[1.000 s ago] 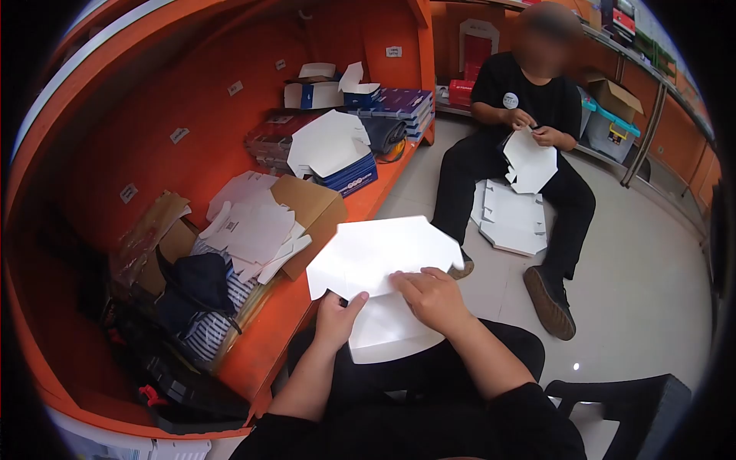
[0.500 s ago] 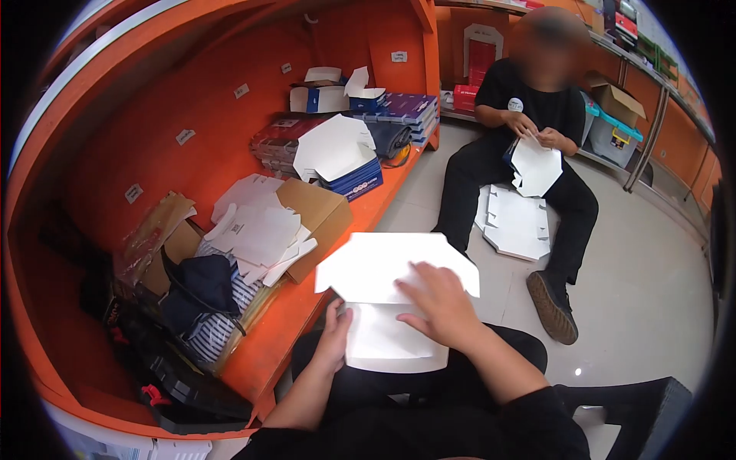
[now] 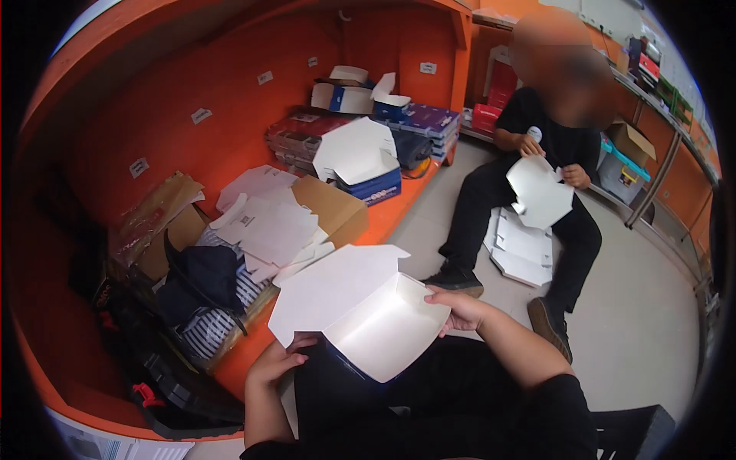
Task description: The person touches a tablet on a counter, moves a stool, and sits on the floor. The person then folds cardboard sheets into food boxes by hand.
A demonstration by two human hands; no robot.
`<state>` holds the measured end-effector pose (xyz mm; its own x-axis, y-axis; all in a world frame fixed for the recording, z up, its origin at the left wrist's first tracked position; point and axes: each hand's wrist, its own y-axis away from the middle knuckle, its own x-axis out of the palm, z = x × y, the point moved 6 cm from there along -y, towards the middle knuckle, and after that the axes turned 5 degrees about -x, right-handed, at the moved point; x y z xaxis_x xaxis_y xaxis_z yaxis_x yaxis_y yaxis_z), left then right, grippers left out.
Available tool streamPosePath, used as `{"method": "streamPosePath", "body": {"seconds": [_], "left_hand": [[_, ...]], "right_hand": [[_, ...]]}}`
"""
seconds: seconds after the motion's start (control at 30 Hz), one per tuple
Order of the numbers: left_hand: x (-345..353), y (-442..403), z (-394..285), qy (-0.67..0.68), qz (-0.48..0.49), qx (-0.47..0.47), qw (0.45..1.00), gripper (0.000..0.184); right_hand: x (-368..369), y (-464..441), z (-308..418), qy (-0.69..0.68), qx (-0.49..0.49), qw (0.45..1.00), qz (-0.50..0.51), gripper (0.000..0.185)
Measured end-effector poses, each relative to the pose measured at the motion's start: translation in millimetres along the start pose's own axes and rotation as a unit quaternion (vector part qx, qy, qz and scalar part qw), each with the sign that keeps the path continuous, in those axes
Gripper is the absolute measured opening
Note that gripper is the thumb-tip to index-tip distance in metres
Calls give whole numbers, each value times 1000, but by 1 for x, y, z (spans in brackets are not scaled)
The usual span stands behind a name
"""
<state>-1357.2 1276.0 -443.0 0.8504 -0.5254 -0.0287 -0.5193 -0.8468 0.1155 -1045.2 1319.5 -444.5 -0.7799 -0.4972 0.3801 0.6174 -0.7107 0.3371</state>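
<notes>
A cardboard box [image 3: 379, 330], white inside and dark blue outside, is tilted above my lap, its tray formed. Its white lid [image 3: 337, 287] is swung up and out to the left. My right hand [image 3: 460, 310] grips the tray's right wall, thumb on the inner side and fingers outside. At the lid's lower left edge is my left hand [image 3: 280, 360], thumb and fingers apart; the fingertips are partly hidden under the lid, and I see nothing held between them.
An orange shelf [image 3: 391, 222] on the left bears flat white cardboard blanks [image 3: 276, 222], an open blue box [image 3: 368, 188] and a dark bag [image 3: 203, 284]. Across from me a seated person [image 3: 548, 130] holds a white box [image 3: 540, 192] above stacked white blanks [image 3: 521, 245] on the floor.
The box has turned, its lid moving from the far side to the left. My right hand has left the lid crease for the tray's right wall. My left hand has moved left and down.
</notes>
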Motion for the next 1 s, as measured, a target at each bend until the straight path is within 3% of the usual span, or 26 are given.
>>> {"method": "streamPosePath", "body": {"seconds": [0.1,0.13,0.2,0.23,0.37,0.43,0.5,0.57,0.67,0.7,0.83,0.9,0.93,1.0], "left_hand": [[-38,5,13,24,-210,-13,977,63],[-41,3,17,78,-284,-21,955,46],[-37,-9,36,179,-295,-23,938,40],[-33,-17,43,228,-299,-24,926,38],[-1,-53,41,120,-172,-50,976,33],[10,-63,37,76,-98,-45,991,34],[8,-70,41,58,-83,-56,993,35],[10,-78,48,57,-75,-67,993,37],[10,-96,54,63,-79,-79,992,42],[13,-104,51,56,-82,-69,993,44],[37,-132,41,1,-58,-63,996,49],[50,-142,40,-48,-39,-62,996,49],[57,-143,42,-27,-20,-102,994,47],[72,-147,45,-111,34,-132,985,47]], "right_hand": [[5,-42,54,-75,-44,995,-50,54],[-4,-67,82,-52,-84,992,-79,57],[-5,-114,165,-25,-216,969,-119,63],[-9,-139,211,-15,-325,938,-122,75],[-39,-182,279,25,-334,903,-268,102],[-57,-202,258,65,-326,908,-254,95],[-111,-238,210,130,-343,906,-212,90],[-115,-193,158,314,-291,858,-285,86],[-163,-140,79,283,-171,892,-309,87],[-170,-113,68,275,-177,891,-314,87],[-281,-28,23,316,-149,846,-402,88],[-331,13,1,329,-58,803,-493,91],[-346,31,-7,361,-13,792,-492,91],[-373,62,-26,440,69,756,-480,88]]}}
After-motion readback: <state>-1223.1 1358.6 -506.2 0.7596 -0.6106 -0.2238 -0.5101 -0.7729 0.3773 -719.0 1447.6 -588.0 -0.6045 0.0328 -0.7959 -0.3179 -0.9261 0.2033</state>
